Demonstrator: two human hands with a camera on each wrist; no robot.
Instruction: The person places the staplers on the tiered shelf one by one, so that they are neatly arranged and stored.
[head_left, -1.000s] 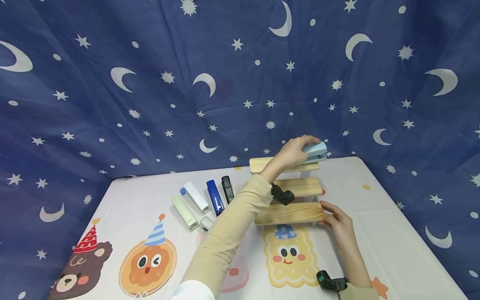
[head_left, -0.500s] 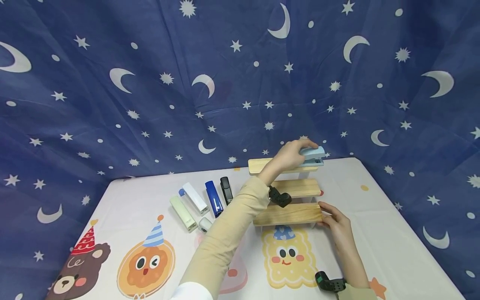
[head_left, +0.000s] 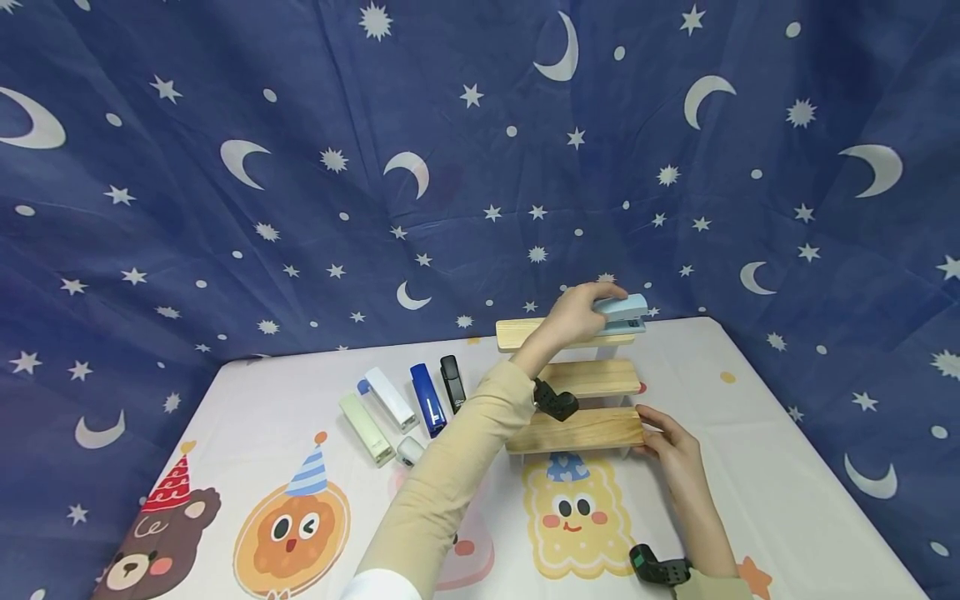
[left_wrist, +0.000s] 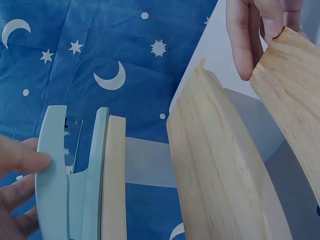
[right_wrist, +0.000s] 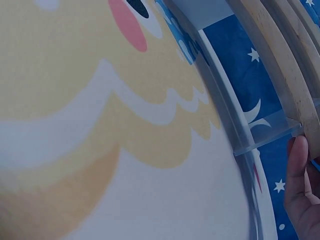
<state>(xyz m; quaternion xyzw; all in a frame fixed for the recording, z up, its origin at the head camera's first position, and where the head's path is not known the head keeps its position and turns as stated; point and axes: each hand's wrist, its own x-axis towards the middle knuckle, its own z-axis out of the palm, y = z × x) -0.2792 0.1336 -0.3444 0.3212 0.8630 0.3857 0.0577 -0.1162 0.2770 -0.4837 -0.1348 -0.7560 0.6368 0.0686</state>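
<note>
A light blue stapler (head_left: 624, 310) sits on the right part of the top wooden board of a three-tier display stand (head_left: 581, 429). My left hand (head_left: 579, 313) is at the stapler's left part, its fingers on the upper arm. In the left wrist view the stapler (left_wrist: 52, 175) lies against the board, a fingertip of the left hand (left_wrist: 20, 170) touching its upper arm. My right hand (head_left: 675, 448) grips the right end of the lowest board, and in the right wrist view the right hand's (right_wrist: 302, 190) fingertips meet the board's end.
Left of the stand lie a pale green stapler (head_left: 367, 429), a white stapler (head_left: 392, 400), a blue stapler (head_left: 428, 400) and a black stapler (head_left: 453, 383). A small grey-white item (head_left: 409, 450) is partly behind the left sleeve. A starry blue curtain (head_left: 480, 167) hangs behind the table.
The light blue stapler has come down and slightly left onto the top board. My left hand lowered with it, then shifted a little left along it. The right hand stays on the lowest board.
</note>
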